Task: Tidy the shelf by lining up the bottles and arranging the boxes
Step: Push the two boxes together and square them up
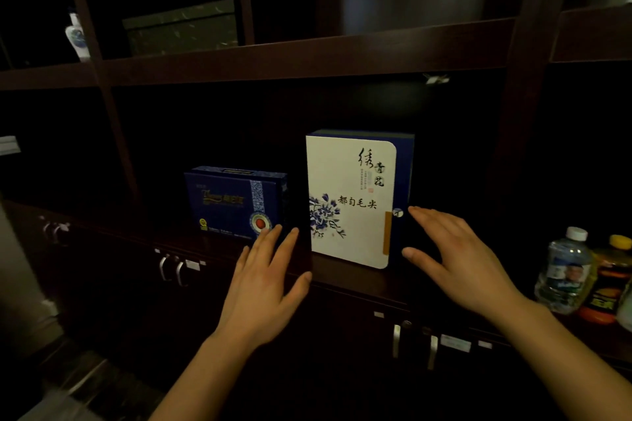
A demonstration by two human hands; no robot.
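A white box with blue flowers and black characters [349, 202] stands upright on the dark shelf [342, 278]. To its left a smaller dark blue box [232, 202] also stands upright. My left hand [263, 277] is flat and open just left of the white box, its fingertips in front of the blue box's lower right corner. My right hand [458, 260] is open just right of the white box, fingers spread, holding nothing. At the far right stand a clear water bottle [564, 273] and an orange-labelled bottle with a yellow cap [612, 280].
The shelf is dark wood with upright dividers [523, 120] and a board above [307, 58]. Cabinet doors with metal handles [396, 340] sit below. On the upper level stand a dark box [181, 27] and a blue-and-white porcelain bottle [77, 36].
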